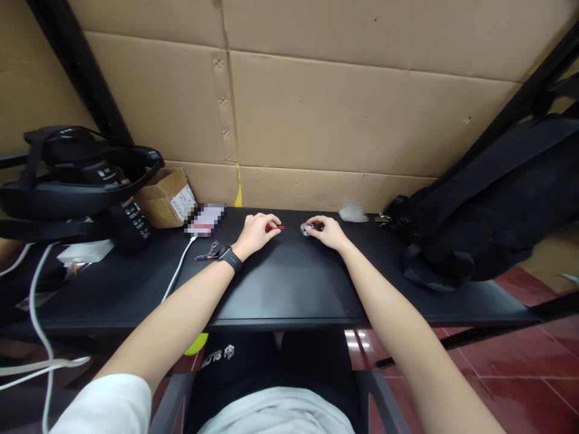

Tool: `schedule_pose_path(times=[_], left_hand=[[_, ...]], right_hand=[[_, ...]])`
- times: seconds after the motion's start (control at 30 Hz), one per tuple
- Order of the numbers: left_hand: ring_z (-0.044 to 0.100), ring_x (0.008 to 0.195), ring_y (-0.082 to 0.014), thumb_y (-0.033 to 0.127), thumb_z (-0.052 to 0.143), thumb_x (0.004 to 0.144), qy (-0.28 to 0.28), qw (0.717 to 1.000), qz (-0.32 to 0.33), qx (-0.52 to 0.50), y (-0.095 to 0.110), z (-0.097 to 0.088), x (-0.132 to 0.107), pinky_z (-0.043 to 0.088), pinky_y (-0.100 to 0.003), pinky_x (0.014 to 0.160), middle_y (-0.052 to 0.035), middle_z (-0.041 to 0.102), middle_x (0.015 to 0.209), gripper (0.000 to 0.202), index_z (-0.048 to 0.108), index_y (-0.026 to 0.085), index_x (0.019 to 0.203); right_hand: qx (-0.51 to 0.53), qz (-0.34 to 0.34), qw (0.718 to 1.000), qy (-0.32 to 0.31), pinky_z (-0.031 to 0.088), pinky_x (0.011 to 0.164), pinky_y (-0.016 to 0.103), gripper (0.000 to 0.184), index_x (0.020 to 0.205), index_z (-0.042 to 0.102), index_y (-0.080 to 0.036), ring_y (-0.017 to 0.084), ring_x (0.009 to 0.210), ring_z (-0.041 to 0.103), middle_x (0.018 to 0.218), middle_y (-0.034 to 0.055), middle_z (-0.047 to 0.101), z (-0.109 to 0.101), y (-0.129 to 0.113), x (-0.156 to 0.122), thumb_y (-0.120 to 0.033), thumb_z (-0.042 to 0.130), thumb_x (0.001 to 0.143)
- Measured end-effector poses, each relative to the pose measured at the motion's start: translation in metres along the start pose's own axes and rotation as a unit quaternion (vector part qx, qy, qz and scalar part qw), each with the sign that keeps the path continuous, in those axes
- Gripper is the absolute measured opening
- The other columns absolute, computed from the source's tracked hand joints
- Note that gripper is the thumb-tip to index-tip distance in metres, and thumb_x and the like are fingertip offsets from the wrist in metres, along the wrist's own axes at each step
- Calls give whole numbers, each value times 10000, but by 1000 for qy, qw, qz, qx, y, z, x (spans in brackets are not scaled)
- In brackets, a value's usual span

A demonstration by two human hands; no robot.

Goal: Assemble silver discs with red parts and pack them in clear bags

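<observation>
Left hand (257, 232): thumb and fingers pinching the red cord.
Red cord (270, 228): at those fingertips, over the black table (289, 289).
Space between hands: step seems to be handling both pieces separately; next move likely calls for steady grips.
Metal piece (304, 229): at right fingertips.
Right hand (330, 232): apparently pinching it.

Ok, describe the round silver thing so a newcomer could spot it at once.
Find the black desk in front of the cardboard wall. Near its back edge, the right hand touches a small, round silver piece. Its grey metallic look sets it apart from the thin red item at the left hand.
</observation>
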State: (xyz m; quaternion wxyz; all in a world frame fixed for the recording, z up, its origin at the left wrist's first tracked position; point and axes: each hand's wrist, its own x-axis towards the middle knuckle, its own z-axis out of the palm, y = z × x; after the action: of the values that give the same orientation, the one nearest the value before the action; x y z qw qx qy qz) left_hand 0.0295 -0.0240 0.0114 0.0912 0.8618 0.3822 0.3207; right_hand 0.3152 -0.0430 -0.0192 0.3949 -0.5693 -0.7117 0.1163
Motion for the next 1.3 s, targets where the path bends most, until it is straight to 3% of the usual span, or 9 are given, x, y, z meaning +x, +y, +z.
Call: schedule_pose_path(times=[0.17,0.33,0.43,0.57,0.73,0.9,1.1,1.2,1.3], left_hand=[[655,1070,-253,364,648,974,3,999,-32,13,3,-3,1,386,-433,987,-17,812,1010,186,818,295,1008],[667,1040,-236,349,622,989,39,999,-31,1,9,-5,-2,429,-401,957,-19,814,1013,223,821,265,932],[684,996,-218,300,650,965,52,998,-24,-33,11,-3,-4,473,-373,933,-15,810,990,175,821,267,954],[710,892,-193,282,710,912,69,988,-34,-131,16,3,-6,529,-316,843,-30,799,965,139,815,241,993],[706,912,-204,265,642,942,40,983,-29,-179,19,8,-4,529,-313,836,-35,784,959,147,779,218,962],[667,1011,-214,309,579,978,37,977,-26,-211,18,11,-3,520,-330,905,-63,710,1035,198,733,200,917],[649,999,-216,325,569,988,51,951,-77,-296,22,21,-6,519,-345,905,-78,688,1041,202,710,189,940],[644,988,-213,311,577,984,74,955,-84,-276,25,22,-7,520,-338,877,-81,675,1032,195,713,183,927],[638,985,-208,277,620,958,88,972,-51,-211,29,17,-7,519,-326,844,-73,645,1043,144,732,192,923]], right_hand=[[54,15,998,8,546,930,374,368,1117,711,-212,227,1004,721,1118,86,773,6,-11,-4,-264,776,759],[133,-30,990,36,542,976,434,405,1179,645,-235,250,1097,693,1211,106,731,24,-39,-8,-318,746,796],[246,-2,968,54,563,948,439,468,1218,588,-248,243,1065,696,1211,116,719,36,-60,-11,-402,760,811],[353,-1,935,33,567,970,430,520,1214,562,-277,243,1119,684,1226,106,706,44,-81,-18,-472,803,796],[327,-33,944,24,570,872,386,462,1157,610,-266,248,1115,689,1218,94,708,41,-85,-21,-438,821,783],[273,-55,960,22,540,899,389,368,1091,662,-247,257,1142,687,1167,78,732,36,-83,-21,-372,820,783],[347,-42,937,18,555,925,383,444,1066,655,-252,262,1165,695,1152,71,728,34,-89,-22,-363,886,704],[362,-21,932,24,562,942,392,455,1021,670,-245,262,1133,710,1116,69,744,32,-92,-22,-397,914,668],[378,7,925,31,576,934,400,461,951,685,-230,252,1033,732,1037,63,759,32,-94,-23,-448,937,633]])
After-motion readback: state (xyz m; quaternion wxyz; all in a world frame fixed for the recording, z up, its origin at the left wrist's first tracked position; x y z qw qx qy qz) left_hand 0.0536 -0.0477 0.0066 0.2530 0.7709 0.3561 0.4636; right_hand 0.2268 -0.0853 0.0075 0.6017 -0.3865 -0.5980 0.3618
